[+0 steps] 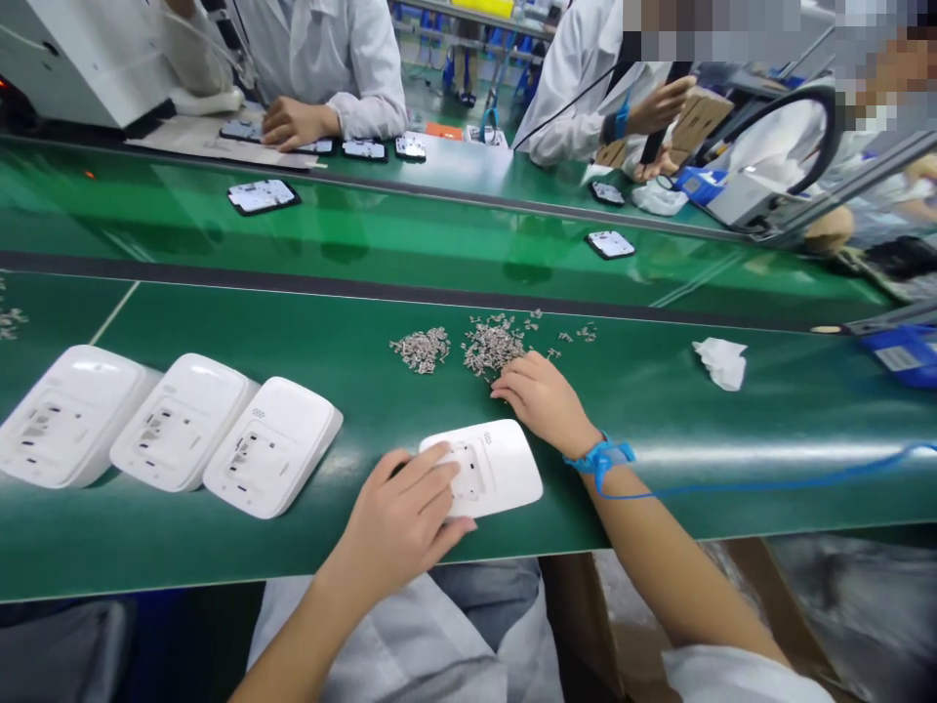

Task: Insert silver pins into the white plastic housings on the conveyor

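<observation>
White plastic housing [489, 469] is lying face-down on the green bench mat [659, 420], near its front edge, about mid-length. It is looking light, rigid and smooth-shelled; likely to skate on the glossy mat unless pinned. Best grip is probably across the rounded long edges, clear of the recessed slots on the back.

Left hand [399, 517] is resting on the housing's left end, fingers loosely spread and lying flat over the recess, thumb tucked along the near edge; it is pressing, not pinching.

Right hand [542, 395] is reaching past the housing's far edge, fingers curled down together, fingertips touching the near fringe of the larger pile of small metal parts [492, 347]. Whether a part is pinched between them cannot be told. Blue wrist strap [604, 456] is sitting on that wrist, its cord trailing toward the right edge.

A smaller pile [423, 350] is lying just left of the first. Three more housings [172, 422] are overlapping in a row toward the left edge. A crumpled white wipe [721, 361] is lying toward the right.
</observation>
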Demonstrator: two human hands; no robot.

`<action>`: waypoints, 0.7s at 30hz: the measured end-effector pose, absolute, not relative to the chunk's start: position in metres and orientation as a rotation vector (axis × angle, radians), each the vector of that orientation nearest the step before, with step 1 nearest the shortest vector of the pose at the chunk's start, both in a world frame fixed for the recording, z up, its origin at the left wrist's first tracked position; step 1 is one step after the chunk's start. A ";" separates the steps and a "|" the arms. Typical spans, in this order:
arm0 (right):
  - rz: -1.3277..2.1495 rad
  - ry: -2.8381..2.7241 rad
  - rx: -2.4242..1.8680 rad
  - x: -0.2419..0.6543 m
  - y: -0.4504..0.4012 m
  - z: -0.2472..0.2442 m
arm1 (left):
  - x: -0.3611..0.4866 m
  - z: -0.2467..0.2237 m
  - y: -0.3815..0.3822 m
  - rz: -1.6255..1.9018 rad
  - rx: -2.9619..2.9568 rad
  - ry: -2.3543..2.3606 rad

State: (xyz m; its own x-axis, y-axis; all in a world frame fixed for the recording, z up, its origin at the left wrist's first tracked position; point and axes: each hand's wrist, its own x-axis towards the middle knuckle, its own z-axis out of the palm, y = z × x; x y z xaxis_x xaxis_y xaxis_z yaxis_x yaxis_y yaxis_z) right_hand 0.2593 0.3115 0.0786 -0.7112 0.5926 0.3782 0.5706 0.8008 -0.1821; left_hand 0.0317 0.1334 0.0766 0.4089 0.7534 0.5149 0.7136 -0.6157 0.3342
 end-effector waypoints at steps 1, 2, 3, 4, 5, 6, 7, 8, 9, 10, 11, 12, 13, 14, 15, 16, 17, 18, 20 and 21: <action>0.071 -2.516 -0.892 0.261 0.310 0.081 | 0.031 0.077 0.134 1.033 2.552 1.368; 0.105 -2.457 -0.919 0.262 0.308 0.085 | 0.031 0.077 0.135 1.053 2.534 1.377; 0.180 -2.393 -0.958 0.263 0.306 0.090 | 0.031 0.077 0.134 1.049 2.533 1.379; 0.296 -2.332 -1.003 0.263 0.303 0.095 | 0.030 0.077 0.134 1.037 2.548 1.373; 0.445 -2.286 -1.045 0.263 0.299 0.102 | 0.030 0.076 0.133 1.019 2.571 1.368; 0.610 -2.252 -1.072 0.261 0.294 0.109 | 0.030 0.076 0.132 0.997 2.597 1.359; 0.769 -2.234 -1.084 0.259 0.288 0.116 | 0.030 0.075 0.132 0.976 2.619 1.352; 0.894 -2.235 -1.077 0.255 0.281 0.123 | 0.031 0.074 0.131 0.955 2.636 1.344; 0.961 -2.258 -1.056 0.250 0.274 0.130 | 0.031 0.073 0.131 0.938 2.647 1.334; 0.961 -2.309 -1.023 0.245 0.267 0.137 | 0.031 0.072 0.130 0.925 2.654 1.327; 0.907 -2.389 -0.986 0.238 0.260 0.142 | 0.031 0.071 0.130 0.915 2.655 1.324; 0.814 -2.483 -0.946 0.232 0.253 0.147 | 0.031 0.071 0.131 0.914 2.650 1.324; 0.714 -2.575 -0.906 0.226 0.247 0.150 | 0.031 0.070 0.131 0.917 2.644 1.327; 0.635 -2.647 -0.871 0.221 0.241 0.151 | 0.031 0.070 0.131 0.920 2.638 1.328; 0.598 -2.690 -0.853 0.217 0.237 0.151 | 0.031 0.069 0.130 0.923 2.634 1.332; 0.601 -2.704 -0.853 0.214 0.234 0.150 | 0.031 0.069 0.130 0.924 2.634 1.336; 0.622 -2.690 -0.869 0.213 0.232 0.147 | 0.031 0.068 0.129 0.921 2.637 1.344; 0.632 -2.661 -0.888 0.212 0.231 0.144 | 0.031 0.068 0.129 0.915 2.642 1.351; 0.575 -2.624 -0.885 0.214 0.230 0.137 | 0.031 0.067 0.128 0.903 2.654 1.366; 0.510 -2.621 -0.852 0.215 0.231 0.133 | 0.032 0.066 0.127 0.898 2.658 1.372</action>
State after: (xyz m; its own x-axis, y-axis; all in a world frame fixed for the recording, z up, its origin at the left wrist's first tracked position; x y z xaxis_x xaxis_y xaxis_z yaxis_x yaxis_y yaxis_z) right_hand 0.2155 0.2307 0.1334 -0.7637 0.6128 0.2031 0.4920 0.7561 -0.4316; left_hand 0.0318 0.1274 0.0660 0.4491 0.7529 0.4811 0.7424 -0.6140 0.2680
